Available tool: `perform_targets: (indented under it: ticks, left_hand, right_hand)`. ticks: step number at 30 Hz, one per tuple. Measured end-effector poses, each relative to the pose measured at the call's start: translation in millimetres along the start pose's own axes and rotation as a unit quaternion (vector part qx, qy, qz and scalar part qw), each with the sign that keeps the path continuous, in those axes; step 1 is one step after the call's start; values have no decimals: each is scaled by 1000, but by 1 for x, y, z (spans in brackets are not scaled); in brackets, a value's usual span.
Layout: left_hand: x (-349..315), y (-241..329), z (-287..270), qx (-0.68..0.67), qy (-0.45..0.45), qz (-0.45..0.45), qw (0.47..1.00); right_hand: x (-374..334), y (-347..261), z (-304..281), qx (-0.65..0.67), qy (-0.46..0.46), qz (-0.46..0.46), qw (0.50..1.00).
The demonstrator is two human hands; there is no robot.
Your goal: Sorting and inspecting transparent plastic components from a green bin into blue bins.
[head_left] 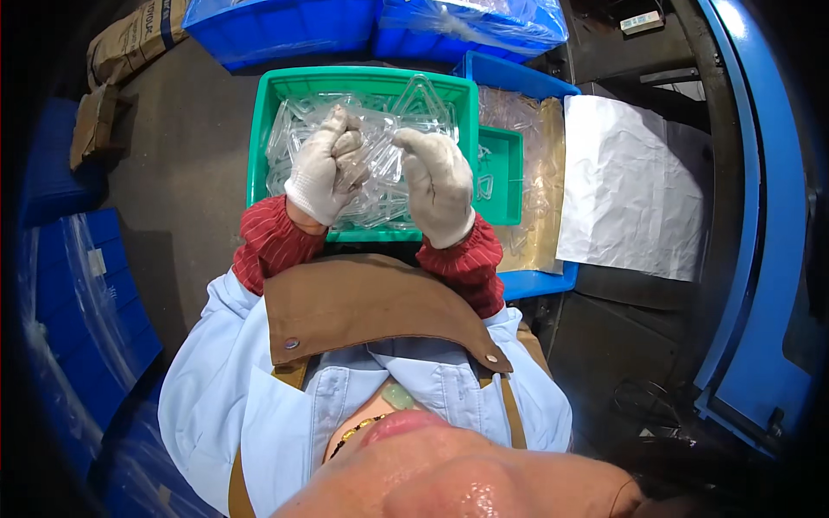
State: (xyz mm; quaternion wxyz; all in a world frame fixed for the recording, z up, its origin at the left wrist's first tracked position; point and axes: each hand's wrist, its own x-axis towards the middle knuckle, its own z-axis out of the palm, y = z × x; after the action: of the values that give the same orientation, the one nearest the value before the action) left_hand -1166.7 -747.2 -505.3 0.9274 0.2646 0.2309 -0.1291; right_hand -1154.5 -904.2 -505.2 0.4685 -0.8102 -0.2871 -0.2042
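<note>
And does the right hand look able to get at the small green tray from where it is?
Probably yes: the small green tray looks uncovered where it shows, just right of the right hand, though the rim of the large green bin lies between them.

I'd call this a factory floor or workshop. Clear plastic parts lie loose by the heap in a green crate, far more than any home would hold. Big blue bins stand at the far side, more blue crates wrapped in film on the left, and a paper sack at far left. The floor is dark and bare, a blue metal frame rises on the right, and the person wears a brown apron.
</note>
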Motion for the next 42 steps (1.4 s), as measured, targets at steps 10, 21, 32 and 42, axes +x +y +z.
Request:
perform_targets:
  ticks: [10,21,32,42]
  left_hand:
    - [-21,-19,4,256,-55,36,964]
    - [-10,3,-24,258,-129,60,956]
    - [-7,11,-56,208,-118,26,971]
    - [-10,32,-58,387,-19,167,906]
  right_hand:
    - [10,3,-12,193,29,277,941]
    - [6,-5,-13,200,-84,376,901]
    - [34,8,-1,81,-285,294,909]
    - [50,23,3,157,-362,329,858]
